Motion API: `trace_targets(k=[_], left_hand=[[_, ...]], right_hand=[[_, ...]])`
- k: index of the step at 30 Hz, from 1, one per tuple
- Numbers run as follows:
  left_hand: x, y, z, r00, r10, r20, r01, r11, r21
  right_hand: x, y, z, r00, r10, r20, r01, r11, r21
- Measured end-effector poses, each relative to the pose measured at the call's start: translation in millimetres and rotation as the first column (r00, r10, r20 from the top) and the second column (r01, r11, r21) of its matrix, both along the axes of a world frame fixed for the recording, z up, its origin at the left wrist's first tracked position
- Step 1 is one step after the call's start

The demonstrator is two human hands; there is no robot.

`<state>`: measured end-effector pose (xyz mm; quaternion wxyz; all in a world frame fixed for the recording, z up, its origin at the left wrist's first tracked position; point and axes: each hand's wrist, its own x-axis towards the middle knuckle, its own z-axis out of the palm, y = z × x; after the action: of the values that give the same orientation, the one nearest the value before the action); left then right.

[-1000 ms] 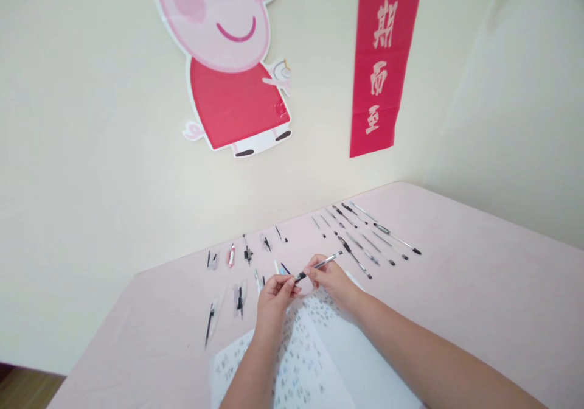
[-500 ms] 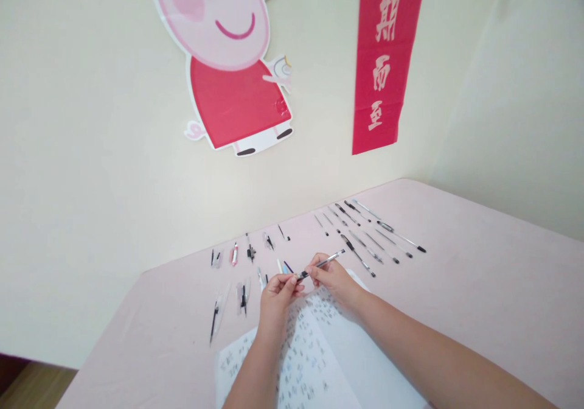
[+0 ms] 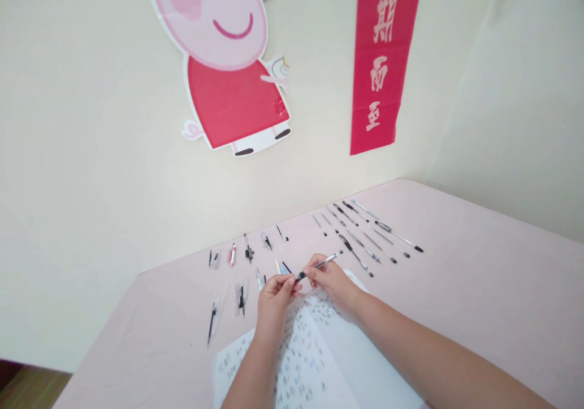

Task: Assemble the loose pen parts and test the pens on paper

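Observation:
A slim pen [image 3: 329, 260] with a clear barrel and dark ends is held slantwise above the paper, between both hands. My left hand [image 3: 277, 293] pinches its lower left end, and the fingers cover the tip there. Farther up the barrel, my right hand [image 3: 326, 278] grips it between thumb and fingers, with the upper end sticking out to the right. Beneath both hands lies an open sheet of paper [image 3: 319, 360] with handwriting on its left part. A few thin sticks or pen parts [image 3: 283, 268] lie just behind my left hand.
On the right of the pink table [image 3: 465, 287] several pens [image 3: 356, 255] lie in two slanted rows. To the left are several taken-apart pen pieces [image 3: 241, 299] and a red-and-white item [image 3: 233, 254]. Behind the table rises a wall with a cartoon pig cutout [image 3: 237, 104] and a red banner [image 3: 381, 92].
The whole view has shifted very slightly. Both hands keep their hold on the pen, with almost no visible movement.

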<state>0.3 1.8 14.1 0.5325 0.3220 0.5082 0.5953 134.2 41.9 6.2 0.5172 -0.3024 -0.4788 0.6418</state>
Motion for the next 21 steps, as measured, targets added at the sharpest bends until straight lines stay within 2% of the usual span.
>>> trace_targets(k=[11,21], left_hand=[[-0.5,0.3,-0.3,1.0,0.001,-0.02,-0.001,1.0,-0.008],[-2.3,-0.2,-2.2,1.0,-0.014,-0.017,0.014,1.0,-0.012]], right_hand=[[0.0,-2.7,3.5,1.0,0.002,0.014,-0.001,1.0,-0.022],[1.6,-1.4,1.5,1.0,0.026,0.014,-0.026,0.999,0.021]])
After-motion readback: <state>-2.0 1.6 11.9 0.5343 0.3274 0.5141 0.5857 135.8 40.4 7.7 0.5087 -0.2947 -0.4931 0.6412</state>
